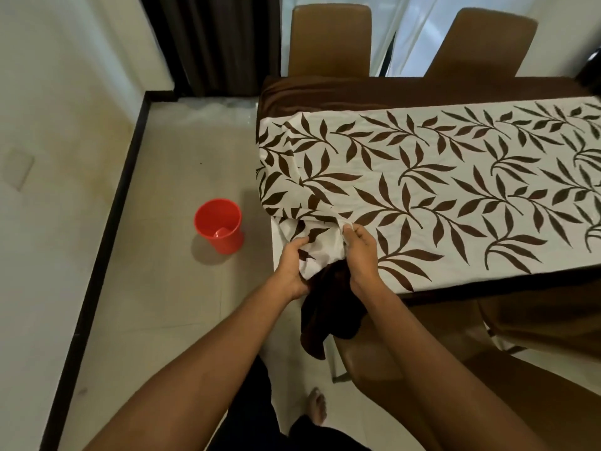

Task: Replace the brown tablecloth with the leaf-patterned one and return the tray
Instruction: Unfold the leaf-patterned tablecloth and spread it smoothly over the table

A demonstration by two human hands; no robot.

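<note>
Two hands work at the near-left corner of the counter (pixel 271 89). We record the left hand (pixel 292 268) with fingers curled into a fold of the leaf-patterned cloth (pixel 455 190), grip clenched on the fabric. The right hand (pixel 361 252) pinches the same cloth's bunched edge just beside it, thumb and fingertips closed on a white tuft. The leaf-patterned cloth lies flat over most of the counter top, rumpled only at that corner and draping off the left end. The brown tablecloth (pixel 357 89) lies under it: a strip shows along the far edge, and a dark fold hangs off the near corner below the wrists. On the floor (pixel 162 288) left of the counter stands a red tumbler (pixel 219 224), upright, well apart from the cloths. Two brown chairs (pixel 330 40) stand at the far side.
</note>
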